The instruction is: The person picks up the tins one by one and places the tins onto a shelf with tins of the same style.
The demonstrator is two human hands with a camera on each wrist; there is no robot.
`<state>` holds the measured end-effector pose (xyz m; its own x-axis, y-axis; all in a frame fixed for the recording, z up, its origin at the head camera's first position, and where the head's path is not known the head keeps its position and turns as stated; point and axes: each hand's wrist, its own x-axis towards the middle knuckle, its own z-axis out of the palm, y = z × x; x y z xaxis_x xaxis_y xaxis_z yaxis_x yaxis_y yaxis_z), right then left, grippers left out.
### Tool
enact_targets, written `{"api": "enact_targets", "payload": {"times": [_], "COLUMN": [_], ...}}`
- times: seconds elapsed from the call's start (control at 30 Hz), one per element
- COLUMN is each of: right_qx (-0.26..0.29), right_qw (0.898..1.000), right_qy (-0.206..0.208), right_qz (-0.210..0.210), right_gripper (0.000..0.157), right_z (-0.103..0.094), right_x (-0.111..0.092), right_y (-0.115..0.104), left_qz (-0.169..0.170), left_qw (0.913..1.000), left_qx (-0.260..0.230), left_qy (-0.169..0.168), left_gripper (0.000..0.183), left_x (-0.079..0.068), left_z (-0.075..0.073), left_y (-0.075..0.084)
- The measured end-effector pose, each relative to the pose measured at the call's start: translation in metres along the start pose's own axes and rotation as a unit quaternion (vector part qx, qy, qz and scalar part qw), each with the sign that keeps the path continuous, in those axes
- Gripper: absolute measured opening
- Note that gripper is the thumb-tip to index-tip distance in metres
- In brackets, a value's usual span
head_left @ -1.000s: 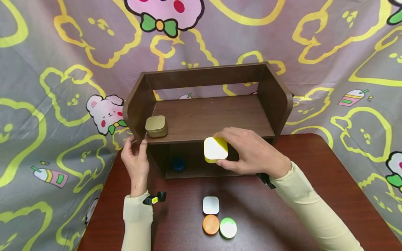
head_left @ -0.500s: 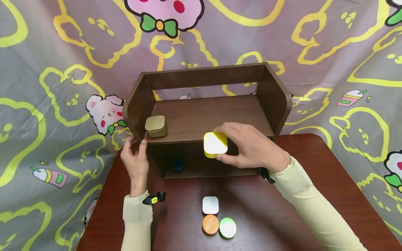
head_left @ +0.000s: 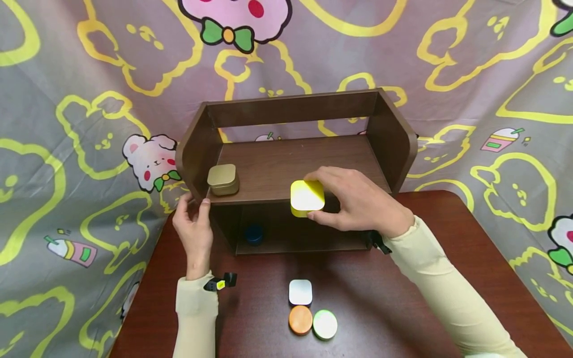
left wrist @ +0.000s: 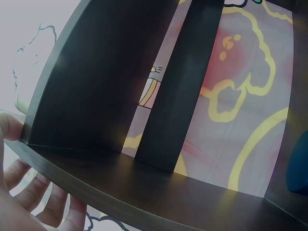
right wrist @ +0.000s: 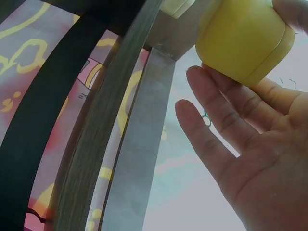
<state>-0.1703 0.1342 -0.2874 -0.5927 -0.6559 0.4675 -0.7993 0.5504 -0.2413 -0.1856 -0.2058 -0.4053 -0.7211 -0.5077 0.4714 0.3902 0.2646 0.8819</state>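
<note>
In the head view my right hand (head_left: 360, 201) pinches a yellow rounded-square tin (head_left: 307, 199) between thumb and fingers, raised before the upper board's front edge. The right wrist view shows this yellow tin (right wrist: 243, 41) from below; the other fingers spread under and beside it. My left hand (head_left: 194, 231) grips the left side of a dark brown two-tier shelf (head_left: 286, 169). Seen from the left wrist, the thumb lies on one face of the panel and the fingers (left wrist: 53, 207) on the other. A gold square tin (head_left: 223, 180) sits at the left of the upper board.
A blue round tin (head_left: 253, 234) stands at the left in the lower compartment. On the reddish-brown table (head_left: 250, 318) in front lie a white square tin (head_left: 300, 292), an orange round tin (head_left: 300, 319) and a green-rimmed round tin (head_left: 325, 324). A patterned curtain (head_left: 309, 59) hangs behind.
My right hand has risen slightly with the yellow tin, up to the level of the upper board's front edge. The left hand and the other tins have stayed put.
</note>
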Motion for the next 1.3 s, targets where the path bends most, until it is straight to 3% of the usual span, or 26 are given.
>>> {"api": "enact_targets", "payload": {"times": [0.3,0.67,1.3], "right_qx": [0.012,0.014,0.028], "right_qw": [1.0,1.0,0.999], "right_qy": [-0.015,-0.021,-0.038], "right_qz": [0.015,-0.013,0.002], "right_gripper": [0.054,0.054,0.056], "right_z": [-0.006,-0.009,-0.015], "right_x": [0.004,0.019,0.034], "right_y": [0.0,0.002,0.007], "left_qz": [-0.003,0.0,-0.003], "left_qw": [1.0,1.0,1.0], "left_qx": [-0.004,0.0,0.001], "left_qy": [-0.001,0.0,-0.002], "left_gripper": [0.025,0.028,0.029], "left_x": [0.0,0.0,0.0], "left_z": [0.001,0.0,0.001], "left_y": [0.002,0.001,-0.001]}}
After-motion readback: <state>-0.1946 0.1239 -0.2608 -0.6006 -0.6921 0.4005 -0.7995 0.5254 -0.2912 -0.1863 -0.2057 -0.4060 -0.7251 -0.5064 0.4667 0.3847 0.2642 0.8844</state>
